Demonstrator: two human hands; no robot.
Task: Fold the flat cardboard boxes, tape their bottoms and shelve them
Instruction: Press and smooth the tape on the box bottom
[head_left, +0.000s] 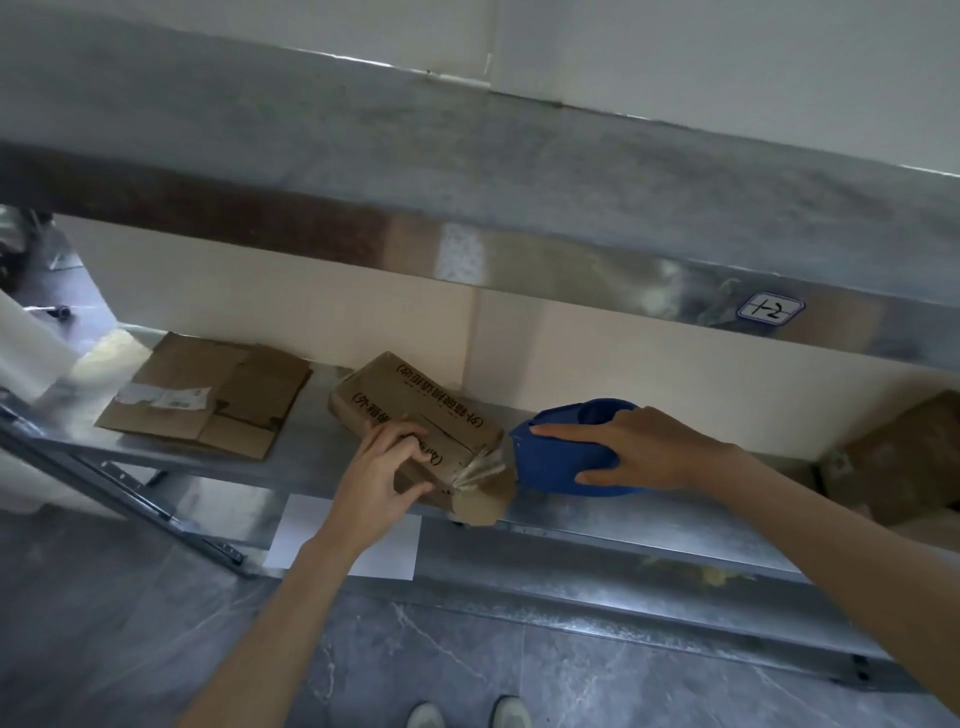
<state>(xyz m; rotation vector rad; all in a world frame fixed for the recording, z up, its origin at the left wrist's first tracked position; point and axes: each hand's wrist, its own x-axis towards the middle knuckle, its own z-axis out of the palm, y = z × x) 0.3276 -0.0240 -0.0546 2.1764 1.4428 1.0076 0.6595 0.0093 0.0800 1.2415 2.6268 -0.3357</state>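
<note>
Box (415, 426) at shelf (623, 530) edge, left hand (382, 467) steadying, right hand (639, 449) gripping tape dispenser (561, 457)

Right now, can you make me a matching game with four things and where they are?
Things:
1 blue tape dispenser
2 printed box
3 flat cardboard
4 label

Places:
A lying flat, left on lower shelf
B front edge of upper shelf
C gripped by right hand
D held by left hand

Pairs: 1-C, 2-D, 3-A, 4-B

Matt brown cardboard box (415, 415); glossy blue plastic tape dispenser (563, 462); shiny galvanised metal shelf (623, 535).
</note>
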